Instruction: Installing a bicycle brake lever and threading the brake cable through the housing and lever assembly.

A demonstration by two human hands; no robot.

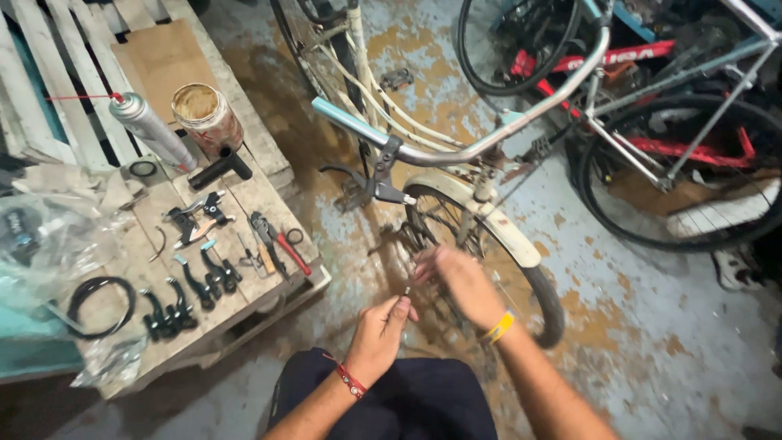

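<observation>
Head view looked down on both hands in the lower centre of the frame, in front of a cream bike's front wheel (489, 269). The left hand (381, 332) had its fingers pressed together, pinching a small, thin metal piece (406, 291) whose tip poked up between thumb and forefinger; what the piece was could not be told. A red band sat on that wrist. The right hand (460, 281) was blurred, its fingers loosely spread just above and right of the left hand, near the piece, and whether it touched it could not be told; a yellow band sat on its wrist. Above the hands ran the handlebar (489, 138) with a pale blue grip (346, 121) and a black brake lever (379, 186) below it. At left stood a wooden pallet surface (244, 305). On it, well apart from the hands, lay a row of black brake levers (191, 293), red-handled pliers (277, 243), a coil of black cable (98, 303) at lower left, a spray can (151, 130) lying tilted at upper left, and a rusty tin (208, 118) beside it. Clear plastic bags (49, 244) lay at the far left. More bikes (676, 147) crowded the upper right, over a worn blue floor (619, 326).
</observation>
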